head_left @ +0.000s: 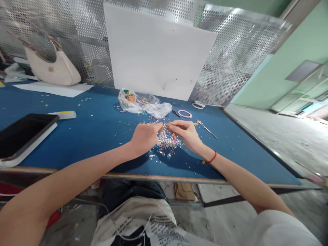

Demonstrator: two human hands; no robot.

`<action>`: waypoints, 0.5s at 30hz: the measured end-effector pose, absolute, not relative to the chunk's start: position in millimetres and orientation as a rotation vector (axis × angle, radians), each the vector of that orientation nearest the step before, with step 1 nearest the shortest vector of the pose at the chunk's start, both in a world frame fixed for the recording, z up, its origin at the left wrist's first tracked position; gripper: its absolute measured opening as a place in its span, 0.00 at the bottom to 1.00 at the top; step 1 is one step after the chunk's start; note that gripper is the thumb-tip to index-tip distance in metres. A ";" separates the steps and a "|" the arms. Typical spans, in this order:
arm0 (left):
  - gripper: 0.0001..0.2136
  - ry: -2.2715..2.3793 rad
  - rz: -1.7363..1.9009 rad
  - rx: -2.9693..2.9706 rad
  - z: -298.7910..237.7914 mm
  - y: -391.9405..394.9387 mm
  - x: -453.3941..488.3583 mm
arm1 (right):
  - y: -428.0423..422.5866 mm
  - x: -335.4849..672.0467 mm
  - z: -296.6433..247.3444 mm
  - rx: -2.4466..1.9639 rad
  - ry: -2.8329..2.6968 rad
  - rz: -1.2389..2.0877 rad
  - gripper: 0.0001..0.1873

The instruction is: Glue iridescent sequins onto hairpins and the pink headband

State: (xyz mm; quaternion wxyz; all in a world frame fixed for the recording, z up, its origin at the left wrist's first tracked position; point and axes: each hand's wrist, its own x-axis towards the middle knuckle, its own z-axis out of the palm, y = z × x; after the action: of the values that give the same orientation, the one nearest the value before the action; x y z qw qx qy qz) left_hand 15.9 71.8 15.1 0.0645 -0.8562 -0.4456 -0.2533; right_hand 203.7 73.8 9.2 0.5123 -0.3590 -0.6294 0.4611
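My left hand (pixel 146 137) and my right hand (pixel 186 134) meet above a heap of tiny multicoloured sequins (pixel 166 143) on the blue tabletop (pixel 107 160). Their fingertips pinch a small gold-coloured piece (pixel 166 125), partly hidden by my fingers. To the right of my right hand lies a thin gold pin with an ornate end (pixel 206 129). A red cord bracelet (pixel 211 156) circles my right wrist. Loose sequins are scattered around the heap.
Behind my hands lie a crumpled clear plastic bag (pixel 145 104), a pink ring (pixel 185 113) and a white ring (pixel 198 105). A black tablet (pixel 25 135) and a white handbag (pixel 51 65) stand left. A perforated metal panel (pixel 230 58) backs the table, whose front edge (pixel 153 177) is close.
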 end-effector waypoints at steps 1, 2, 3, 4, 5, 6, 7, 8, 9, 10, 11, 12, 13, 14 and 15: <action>0.13 -1.346 -0.757 -2.587 15.3 71.5 16.1 | 73.4 203.7 9.4 -0.878 -1.537 1.079 0.07; 0.13 -1.352 -0.749 -2.588 15.5 71.2 16.4 | 73.0 203.9 9.7 -0.893 -1.565 1.045 0.07; 0.13 -1.359 -0.741 -2.589 15.6 71.0 16.6 | 72.5 204.0 10.1 -0.906 -1.591 1.010 0.08; 0.13 -1.365 -0.735 -2.588 15.7 70.8 16.9 | 72.0 204.1 10.7 -0.916 -1.611 0.979 0.09; 0.13 -1.368 -0.731 -2.591 15.8 70.8 17.1 | 71.5 204.1 11.3 -0.924 -1.622 0.960 0.09; 0.13 -1.367 -0.727 -2.595 15.9 70.8 17.2 | 71.0 204.1 11.8 -0.931 -1.626 0.952 0.09; 0.13 -1.364 -0.724 -2.601 15.9 70.8 17.3 | 70.6 204.1 12.3 -0.939 -1.625 0.953 0.09; 0.14 -1.360 -0.720 -2.608 16.0 70.9 17.2 | 70.4 204.1 12.7 -0.949 -1.622 0.959 0.08; 0.14 -1.353 -0.718 -2.615 16.0 71.0 17.2 | 70.3 204.1 12.9 -0.959 -1.620 0.968 0.08; 0.14 -1.350 -0.716 -2.618 16.0 71.2 17.1 | 70.4 204.2 12.9 -0.965 -1.619 0.978 0.08; 0.14 -1.348 -0.715 -2.620 16.0 71.5 16.9 | 70.7 204.4 12.6 -0.966 -1.618 0.987 0.07; 0.14 -1.348 -0.715 -2.619 16.1 71.7 16.8 | 71.2 204.7 12.2 -0.960 -1.616 0.996 0.06; 0.14 -1.350 -0.716 -2.615 16.1 72.0 16.7 | 71.7 205.1 11.7 -0.950 -1.613 1.007 0.05; 0.14 -1.353 -0.717 -2.611 16.2 72.2 16.6 | 72.2 205.6 11.1 -0.939 -1.607 1.020 0.04; 0.14 -1.356 -0.715 -2.609 16.3 72.4 16.6 | 72.6 206.0 10.6 -0.929 -1.603 1.030 0.05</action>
State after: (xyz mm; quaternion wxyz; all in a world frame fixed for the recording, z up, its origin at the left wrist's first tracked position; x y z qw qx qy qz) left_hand 16.6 72.4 16.3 0.0575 -0.8607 -0.4474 -0.2359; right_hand 206.0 72.6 10.6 0.4887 -0.3822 -0.6598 0.4240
